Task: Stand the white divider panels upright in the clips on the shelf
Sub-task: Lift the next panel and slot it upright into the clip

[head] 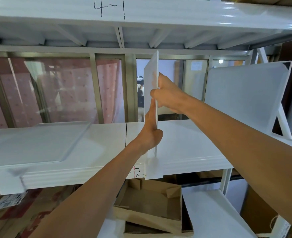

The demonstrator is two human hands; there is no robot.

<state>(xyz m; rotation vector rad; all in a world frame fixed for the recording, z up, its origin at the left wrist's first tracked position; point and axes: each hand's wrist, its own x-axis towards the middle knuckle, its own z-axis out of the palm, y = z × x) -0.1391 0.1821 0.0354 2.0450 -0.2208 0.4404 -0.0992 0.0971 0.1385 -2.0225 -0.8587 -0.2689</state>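
1. Standing one white divider panel (150, 79) on edge at the middle of the shelf (184, 145), we hold it with both hands; its lower front corner sits at the front clip (153, 169) on the shelf lip.
2. Risk, seating: we judge the bottom edge may miss the clip's slot, since the slot itself is hidden from us. A push downward while misaligned could spring the clip off the lip.
3. Risk, lean: the panel is thin and tall. If the back edge finds no holder, it could tip sideways once released. We cannot see any rear clip.
4. Risk, flex: pressure from the two hands on opposite faces could bow the sheet and skew it in the slot.
5. Left hand (150, 134): low on the panel, fingers curled closed against its front edge, index finger laid straight up the left face.
6. Right hand (167, 93): higher, closed around the front edge, thumb on the near side, fingers wrapped to the far face.
7. Other stock: a second panel (35, 143) lies flat on the shelf to the left; a third panel (245, 98) stands at the right end; a spare clip (10, 182) sits on the lip far left, empty.
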